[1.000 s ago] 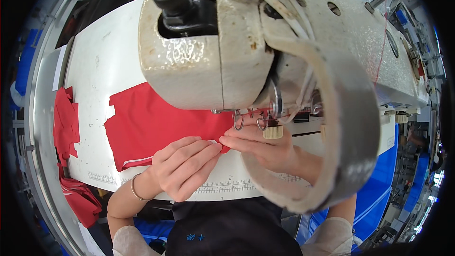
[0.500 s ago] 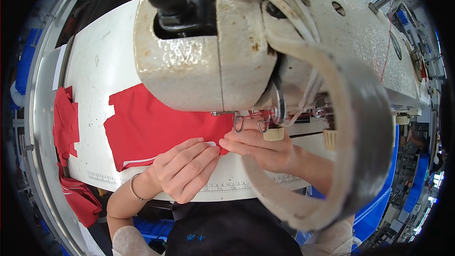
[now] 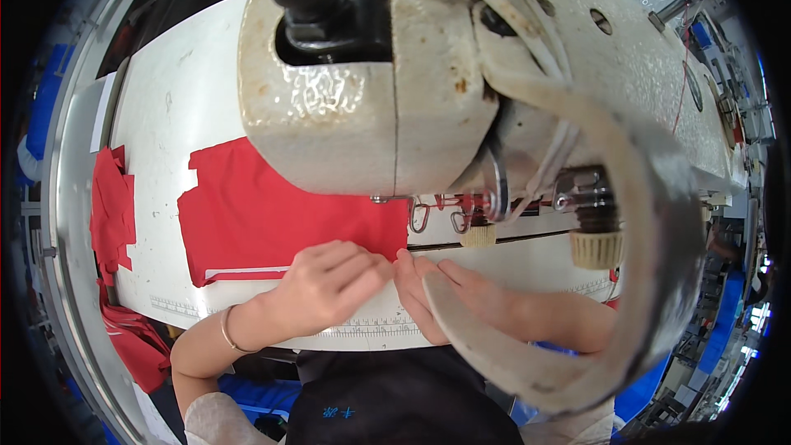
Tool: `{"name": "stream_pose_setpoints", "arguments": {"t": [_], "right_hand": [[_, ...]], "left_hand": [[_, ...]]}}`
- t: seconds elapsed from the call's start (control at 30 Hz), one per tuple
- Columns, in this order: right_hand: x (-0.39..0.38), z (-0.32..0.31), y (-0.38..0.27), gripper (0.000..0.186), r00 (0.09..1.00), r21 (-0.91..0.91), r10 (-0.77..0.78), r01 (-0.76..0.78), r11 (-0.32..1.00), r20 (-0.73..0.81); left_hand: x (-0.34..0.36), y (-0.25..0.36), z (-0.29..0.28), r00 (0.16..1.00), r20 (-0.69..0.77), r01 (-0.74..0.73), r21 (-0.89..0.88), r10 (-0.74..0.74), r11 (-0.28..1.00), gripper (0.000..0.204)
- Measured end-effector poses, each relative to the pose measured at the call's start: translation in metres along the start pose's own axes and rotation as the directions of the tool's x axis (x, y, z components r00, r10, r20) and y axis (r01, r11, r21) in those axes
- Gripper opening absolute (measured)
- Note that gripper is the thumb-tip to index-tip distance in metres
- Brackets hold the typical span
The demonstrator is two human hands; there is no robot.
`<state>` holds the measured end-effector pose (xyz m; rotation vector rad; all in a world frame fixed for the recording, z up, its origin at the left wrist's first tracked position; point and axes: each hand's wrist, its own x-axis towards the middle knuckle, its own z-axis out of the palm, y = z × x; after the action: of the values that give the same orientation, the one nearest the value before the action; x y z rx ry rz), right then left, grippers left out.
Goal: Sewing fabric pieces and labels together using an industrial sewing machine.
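A red fabric piece lies flat on the white sewing table, with a pale strip along its near edge. My left hand is closed at the near right corner of this fabric, its fingertips pinched together. Right beside them, the fingers of my right hand are bent and pressed together at the same corner; a curved pale arm of the machine covers part of this hand. Over the fabric's far side hangs the white head of a sewing machine. What lies between the fingertips is mostly hidden.
More red fabric lies at the table's left end, and another red piece hangs over the edge below it. A ruler scale runs along the near table edge. The machine's curved arm stands close on the right.
My right hand has drawn back toward me from beneath the thread guides. My left hand has shifted slightly right, its fingers curled more. The fabric's near edge lies slightly farther away.
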<state>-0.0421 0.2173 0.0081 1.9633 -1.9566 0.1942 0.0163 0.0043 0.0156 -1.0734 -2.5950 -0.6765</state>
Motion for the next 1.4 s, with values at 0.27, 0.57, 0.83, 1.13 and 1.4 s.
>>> {"name": "stream_pose_setpoints", "arguments": {"t": [0.27,0.57,0.83,1.13,1.4], "right_hand": [[-0.005,0.004,-0.002,0.022,0.999,-0.023,0.050,-0.050,0.998,0.003],[0.011,0.004,0.037,0.034,0.992,-0.071,0.071,-0.078,0.994,-0.105],[0.014,0.020,0.043,0.028,0.992,-0.360,0.125,-0.104,0.927,0.036],[0.014,0.013,0.049,0.018,0.973,-0.137,0.163,-0.186,0.973,-0.162],[0.002,0.019,0.037,0.024,0.988,-0.134,0.146,-0.151,0.980,-0.044]], "left_hand": [[0.008,-0.022,0.011,0.992,-0.098,0.095,0.121,-0.083,0.988,0.038],[0.016,-0.046,0.011,0.979,-0.074,0.191,0.028,-0.189,0.981,0.018],[0.014,-0.070,0.013,0.980,-0.148,0.155,0.135,-0.135,0.979,0.021],[0.016,-0.042,-0.004,0.976,-0.039,0.210,-0.094,-0.215,0.973,0.035],[0.013,-0.043,-0.003,0.990,-0.068,0.127,0.027,-0.125,0.992,0.039]]}}
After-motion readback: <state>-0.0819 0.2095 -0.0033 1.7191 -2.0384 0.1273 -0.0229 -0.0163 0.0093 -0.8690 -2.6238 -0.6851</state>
